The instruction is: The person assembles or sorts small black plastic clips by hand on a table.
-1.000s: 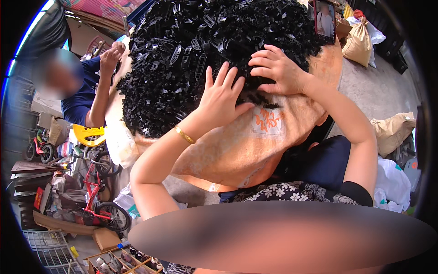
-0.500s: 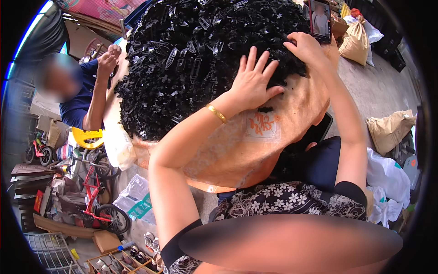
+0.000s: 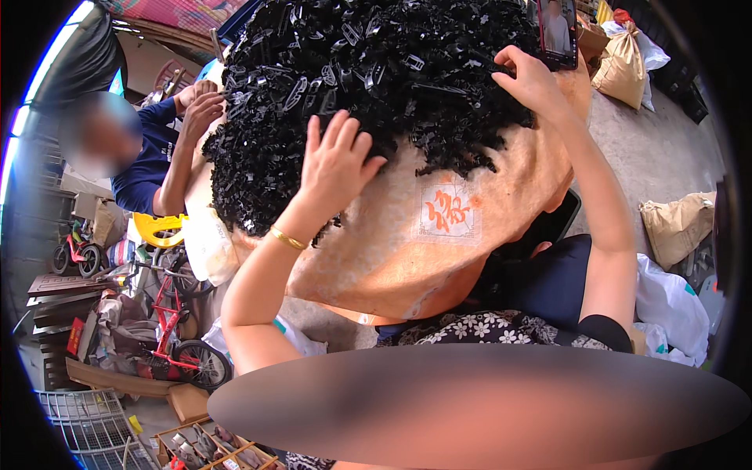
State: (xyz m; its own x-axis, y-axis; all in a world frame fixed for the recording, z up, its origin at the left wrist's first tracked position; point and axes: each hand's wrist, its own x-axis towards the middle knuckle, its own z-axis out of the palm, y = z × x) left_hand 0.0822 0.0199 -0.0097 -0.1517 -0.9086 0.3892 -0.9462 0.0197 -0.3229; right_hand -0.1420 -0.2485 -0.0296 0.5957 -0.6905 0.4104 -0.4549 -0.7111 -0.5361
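Cluttered room, concrete floor (image 3: pixel 658 160). Far left: red bike (image 3: pixel 168 313); past it, co-worker (image 3: pixel 168 153) in dark blue, hands near the heap's left side. Centre: heap of black pieces (image 3: pixel 368 55) on orange cloth (image 3: pixel 376 254), cloth bare along the near side. Left hand (image 3: pixel 333 160): at the heap's near edge, fingers spread, no piece visibly gripped; contact not certain. Right hand (image 3: pixel 536 86): at the heap's right edge, thumb and forefinger apart, nothing visible between; other fingers hidden, not possible to tell if gripping. Just beyond: phone (image 3: pixel 557 31), screen lit. Far right: tan sack (image 3: pixel 623 69). Handling, as judged: light touch, fingers flat and loose, strays guarded from the cloth's edge, right wrist clear of phone.
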